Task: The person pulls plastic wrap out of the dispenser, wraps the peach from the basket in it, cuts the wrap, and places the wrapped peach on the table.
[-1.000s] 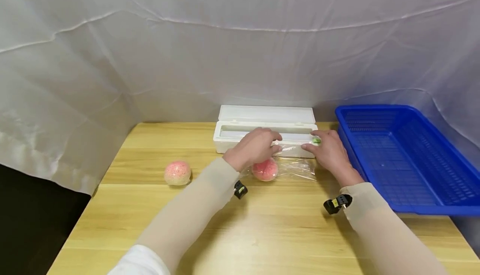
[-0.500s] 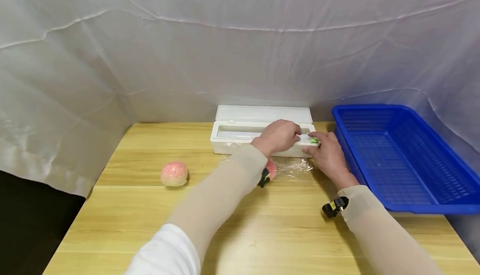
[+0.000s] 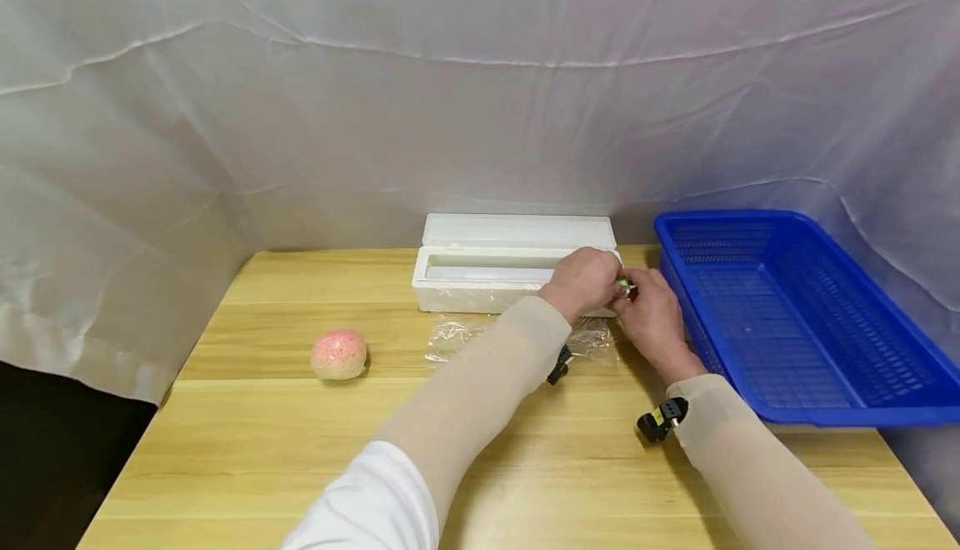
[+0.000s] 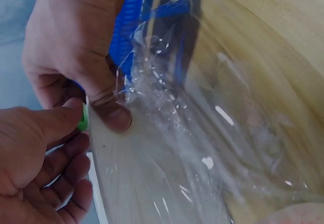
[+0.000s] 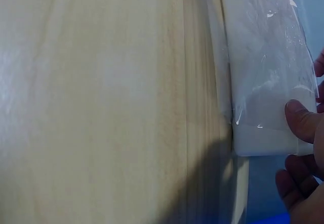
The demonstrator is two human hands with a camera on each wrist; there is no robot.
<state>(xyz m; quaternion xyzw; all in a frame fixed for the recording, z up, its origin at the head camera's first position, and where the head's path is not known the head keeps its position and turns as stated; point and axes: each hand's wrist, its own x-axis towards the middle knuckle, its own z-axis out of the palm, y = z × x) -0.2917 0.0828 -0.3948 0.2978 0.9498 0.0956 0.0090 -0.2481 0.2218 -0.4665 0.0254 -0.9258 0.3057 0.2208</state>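
A white cling film dispenser (image 3: pixel 468 296) stands at the back of the table with its lid tipped back. Clear cling film (image 4: pixel 202 127) hangs over its front and spreads on the wood. At the dispenser's right end, my left hand (image 3: pixel 587 277) pinches the small green slide cutter (image 4: pixel 83 118) between thumb and forefinger. My right hand (image 3: pixel 651 312) grips that same end, its thumb (image 5: pixel 302 120) on the front face. A pink, speckled peach-like ball (image 3: pixel 339 355) sits to the left. Another pinkish round thing (image 4: pixel 298 215) barely shows; my left forearm hides it in the head view.
A blue plastic basket (image 3: pixel 795 417) stands close beside my right hand. Grey cloth (image 3: pixel 480 133) hangs behind the wooden table (image 3: pixel 247 450). The table's left edge drops to a dark area.
My left hand has moved right from the dispenser's middle to its right end and now pinches the green cutter. My left forearm has come to cover the second pink ball. The right hand stays there.
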